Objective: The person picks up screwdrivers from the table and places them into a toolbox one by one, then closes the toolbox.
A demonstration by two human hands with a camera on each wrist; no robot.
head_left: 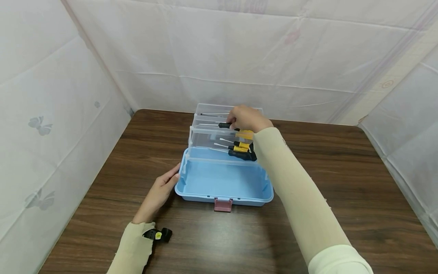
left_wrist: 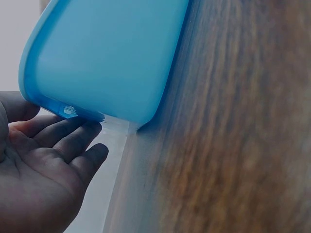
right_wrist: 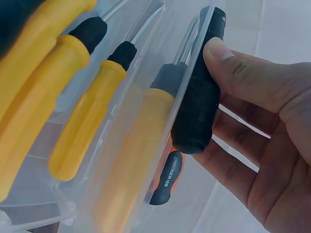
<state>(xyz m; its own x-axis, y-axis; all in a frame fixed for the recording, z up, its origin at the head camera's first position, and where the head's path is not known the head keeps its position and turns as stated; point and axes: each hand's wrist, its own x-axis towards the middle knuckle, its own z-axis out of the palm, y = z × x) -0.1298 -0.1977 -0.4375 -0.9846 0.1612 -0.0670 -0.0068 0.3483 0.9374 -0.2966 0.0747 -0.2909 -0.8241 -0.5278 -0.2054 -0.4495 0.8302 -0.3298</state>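
Observation:
A light blue toolbox (head_left: 224, 177) stands on the table with its clear trays (head_left: 202, 131) raised in steps behind it. My left hand (head_left: 159, 194) touches the box's left end, its thumb at the rim and its fingers along the outer wall. Over the upper trays, my right hand (head_left: 248, 118) pinches the black handle (right_wrist: 199, 92) of a screwdriver between thumb and fingers. That handle lies against a clear tray wall. Yellow-handled screwdrivers (right_wrist: 85, 124) rest in the trays below, beside a larger black-handled screwdriver (head_left: 239, 154).
A pink latch (head_left: 223, 205) hangs at the box's front. An orange-and-black handle (right_wrist: 168, 177) shows behind the tray wall in the right wrist view. White patterned sheeting (head_left: 219, 57) surrounds the dark wooden table (head_left: 328, 163).

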